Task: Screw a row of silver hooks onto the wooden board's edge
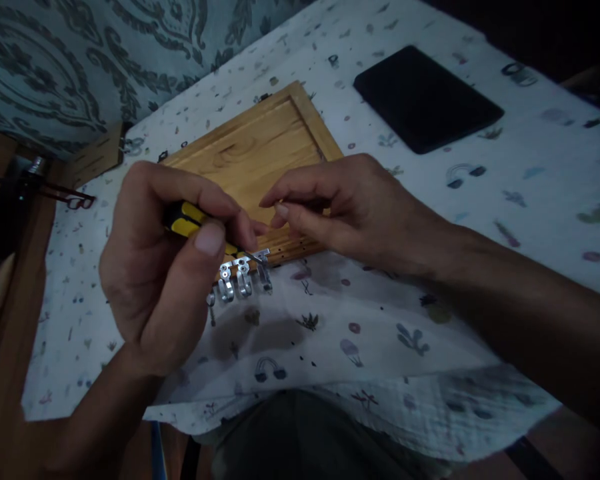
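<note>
My left hand (165, 260) is closed round a black and yellow screwdriver (186, 225), whose metal shaft points right and down. The shaft's end lies over a silver hook rail (243, 263) at the near edge of a wooden panel (250, 150) with a raised frame. Several curved metal hooks hang from the rail, and its left part is hidden behind my left hand. Over the panel's right part, my right hand (355, 207) is closed in a pinch, thumb against fingers; anything between them is too small to make out. Small dark holes show along the panel's edge below it.
A dark tablet-like slab (425, 100) lies at the back right on the patterned white cloth (480, 267). Red-framed glasses (80, 200) and a cardboard piece (97, 157) are at the left. Patterned fabric (105, 60) rises behind the table.
</note>
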A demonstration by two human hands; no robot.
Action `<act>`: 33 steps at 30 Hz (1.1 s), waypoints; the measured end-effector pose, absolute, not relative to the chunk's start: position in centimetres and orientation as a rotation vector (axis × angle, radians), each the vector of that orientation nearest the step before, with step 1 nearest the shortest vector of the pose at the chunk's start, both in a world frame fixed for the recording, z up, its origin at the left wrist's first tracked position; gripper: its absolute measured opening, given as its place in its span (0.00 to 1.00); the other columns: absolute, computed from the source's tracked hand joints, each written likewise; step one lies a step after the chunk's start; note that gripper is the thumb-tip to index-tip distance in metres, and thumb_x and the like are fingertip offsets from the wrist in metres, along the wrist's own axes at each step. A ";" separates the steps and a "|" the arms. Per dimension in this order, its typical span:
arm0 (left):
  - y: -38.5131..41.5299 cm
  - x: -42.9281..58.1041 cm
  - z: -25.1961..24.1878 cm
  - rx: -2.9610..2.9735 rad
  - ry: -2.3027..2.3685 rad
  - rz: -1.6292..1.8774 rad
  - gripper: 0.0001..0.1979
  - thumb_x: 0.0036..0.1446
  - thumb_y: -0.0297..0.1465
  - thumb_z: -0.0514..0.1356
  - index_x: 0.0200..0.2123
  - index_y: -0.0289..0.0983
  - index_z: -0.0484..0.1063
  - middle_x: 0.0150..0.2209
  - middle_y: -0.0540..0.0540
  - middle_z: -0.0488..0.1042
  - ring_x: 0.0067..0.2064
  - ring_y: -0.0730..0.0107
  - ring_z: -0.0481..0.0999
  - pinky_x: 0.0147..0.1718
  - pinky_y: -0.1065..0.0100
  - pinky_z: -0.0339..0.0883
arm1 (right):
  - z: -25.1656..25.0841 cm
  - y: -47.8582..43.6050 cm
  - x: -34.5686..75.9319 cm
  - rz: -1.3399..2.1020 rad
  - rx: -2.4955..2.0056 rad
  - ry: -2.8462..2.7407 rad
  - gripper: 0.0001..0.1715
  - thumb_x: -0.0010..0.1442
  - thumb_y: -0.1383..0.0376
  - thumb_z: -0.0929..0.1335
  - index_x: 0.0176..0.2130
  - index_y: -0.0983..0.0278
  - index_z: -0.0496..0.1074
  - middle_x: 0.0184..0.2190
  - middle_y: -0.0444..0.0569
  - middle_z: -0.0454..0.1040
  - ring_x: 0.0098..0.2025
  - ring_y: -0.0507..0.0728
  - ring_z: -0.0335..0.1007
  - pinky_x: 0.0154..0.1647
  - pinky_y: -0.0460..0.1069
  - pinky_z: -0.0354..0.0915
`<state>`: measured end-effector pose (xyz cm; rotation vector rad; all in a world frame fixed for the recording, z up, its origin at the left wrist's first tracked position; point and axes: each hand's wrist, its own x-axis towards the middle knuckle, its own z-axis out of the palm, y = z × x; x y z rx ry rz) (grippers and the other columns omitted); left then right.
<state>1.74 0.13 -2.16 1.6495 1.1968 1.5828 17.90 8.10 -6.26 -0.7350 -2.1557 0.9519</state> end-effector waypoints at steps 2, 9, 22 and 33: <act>0.1 2.4 -2.4 1.671 1.193 1.537 0.04 0.54 0.34 0.64 0.32 0.40 0.74 0.26 0.51 0.69 0.27 0.66 0.72 0.31 0.57 0.73 | -6.3 8.0 17.7 0.938 -0.732 -2.242 0.11 0.61 0.69 0.64 0.41 0.64 0.76 0.30 0.45 0.76 0.31 0.52 0.70 0.32 0.48 0.62; 1.3 4.6 -2.2 1.344 1.071 1.670 0.25 0.60 0.44 0.58 0.16 0.38 0.60 0.12 0.56 0.49 0.14 0.80 0.52 0.12 0.69 0.49 | -6.7 7.7 17.3 0.895 -0.722 -2.445 0.12 0.61 0.70 0.63 0.41 0.66 0.75 0.25 0.46 0.74 0.27 0.51 0.65 0.28 0.47 0.54; 2.7 4.8 -1.9 1.338 0.977 1.585 0.33 0.56 0.46 0.60 0.14 0.35 0.44 0.15 0.56 0.35 0.11 0.86 0.41 0.09 0.75 0.39 | -7.1 7.5 17.3 0.887 -0.701 -2.493 0.10 0.62 0.69 0.62 0.32 0.66 0.71 0.23 0.44 0.70 0.24 0.50 0.60 0.26 0.47 0.52; 2.5 2.3 -0.9 1.297 0.925 1.608 0.19 0.57 0.35 0.59 0.18 0.38 0.56 0.14 0.56 0.45 0.14 0.82 0.45 0.11 0.74 0.45 | -5.0 5.2 18.6 0.921 -0.687 -2.190 0.09 0.64 0.66 0.63 0.38 0.63 0.74 0.27 0.44 0.73 0.27 0.51 0.66 0.27 0.48 0.58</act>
